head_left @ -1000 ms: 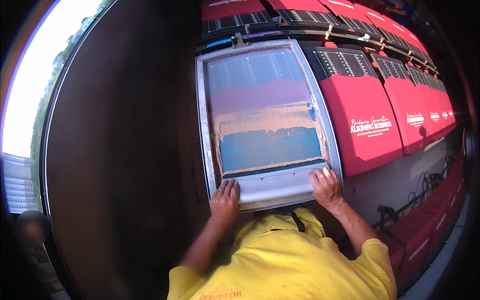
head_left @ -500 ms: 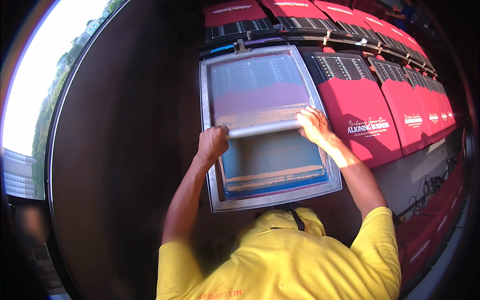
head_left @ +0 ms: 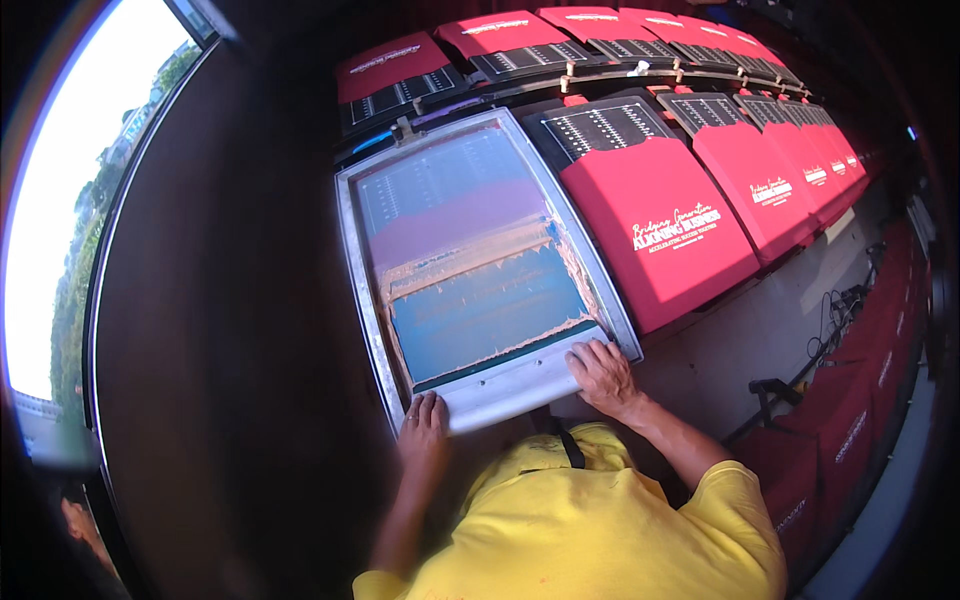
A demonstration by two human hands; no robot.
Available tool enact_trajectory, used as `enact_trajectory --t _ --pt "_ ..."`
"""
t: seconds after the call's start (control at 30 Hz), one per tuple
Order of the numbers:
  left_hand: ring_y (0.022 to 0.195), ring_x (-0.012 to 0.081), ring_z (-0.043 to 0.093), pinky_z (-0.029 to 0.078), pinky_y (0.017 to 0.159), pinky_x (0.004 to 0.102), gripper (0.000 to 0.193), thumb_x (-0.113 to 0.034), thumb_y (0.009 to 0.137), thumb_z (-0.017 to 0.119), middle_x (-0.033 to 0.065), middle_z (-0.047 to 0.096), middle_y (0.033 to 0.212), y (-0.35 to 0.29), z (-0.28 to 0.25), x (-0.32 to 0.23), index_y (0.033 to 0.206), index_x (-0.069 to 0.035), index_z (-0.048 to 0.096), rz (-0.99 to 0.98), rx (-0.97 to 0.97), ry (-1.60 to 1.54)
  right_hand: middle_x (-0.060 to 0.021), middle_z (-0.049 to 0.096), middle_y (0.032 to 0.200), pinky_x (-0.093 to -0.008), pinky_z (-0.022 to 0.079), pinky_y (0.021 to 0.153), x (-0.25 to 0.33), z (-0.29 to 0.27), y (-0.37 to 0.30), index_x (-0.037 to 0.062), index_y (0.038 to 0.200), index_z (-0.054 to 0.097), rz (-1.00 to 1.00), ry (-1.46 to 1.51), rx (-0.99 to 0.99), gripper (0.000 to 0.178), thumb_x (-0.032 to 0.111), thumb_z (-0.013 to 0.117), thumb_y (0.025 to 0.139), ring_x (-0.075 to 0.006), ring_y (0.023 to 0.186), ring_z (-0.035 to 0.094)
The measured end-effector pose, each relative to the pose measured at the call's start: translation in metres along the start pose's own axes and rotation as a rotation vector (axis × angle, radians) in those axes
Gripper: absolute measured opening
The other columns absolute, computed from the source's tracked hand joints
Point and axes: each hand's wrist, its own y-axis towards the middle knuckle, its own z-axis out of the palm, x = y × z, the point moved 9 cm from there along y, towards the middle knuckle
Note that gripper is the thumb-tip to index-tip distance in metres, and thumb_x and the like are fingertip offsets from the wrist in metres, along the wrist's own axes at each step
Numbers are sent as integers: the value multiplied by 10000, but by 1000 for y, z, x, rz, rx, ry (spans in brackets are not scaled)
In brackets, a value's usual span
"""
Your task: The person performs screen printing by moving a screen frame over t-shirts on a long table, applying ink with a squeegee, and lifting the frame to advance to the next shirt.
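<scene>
A screen-printing frame (head_left: 567,206) with a silver metal rim lies in front of me, its mesh (head_left: 480,305) blue-green in the near half. Pinkish ink is smeared around that area. Along the frame's near end lies a wide squeegee (head_left: 510,385) with a metal holder, bolts and a dark green blade edge. My left hand (head_left: 424,420) is closed over its left end. At the other end my right hand (head_left: 603,378) grips it, fingers bent over the top. Through the far mesh a red garment on a dark board shows faintly.
Red printed shirts (head_left: 665,230) on dark boards run off to the right, with another row (head_left: 500,40) behind a rail (head_left: 520,92). More red fabric (head_left: 850,430) hangs at lower right near cables (head_left: 832,310). Part of another person (head_left: 80,520) shows at lower left.
Both hands have drawn the squeegee from the middle of the screen toward me, to its near end. It now tilts flatter, and the whole view has shifted.
</scene>
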Motion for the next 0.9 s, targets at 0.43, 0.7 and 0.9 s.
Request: enact_trajectory --t 0.43,0.7,0.9 --pt "1371 428 358 325 1115 470 562 -249 938 554 276 385 1458 0 -29 23 1406 35 426 -281 -131 -554 -185 602 1171 -430 464 933 -90 -9 -8 -4 1208 577 445 369 -224 380 250 601 927 -335 1086 568" --pt "720 217 502 418 678 371 365 -253 1004 442 124 551 779 -12 58 153 905 73 575 -417 -216 -396 -241 638 1047 -425 504 882 -142 58 -37 -26 1175 558 856 462 -341 278 102 539 929 -384 1000 624" --pt "625 152 439 382 586 339 393 -284 981 486 36 460 648 -4 55 159 742 26 524 -653 -359 -555 -231 678 940 -478 530 784 -146 70 -37 18 1168 558 839 436 -361 261 97 538 921 -412 863 661"
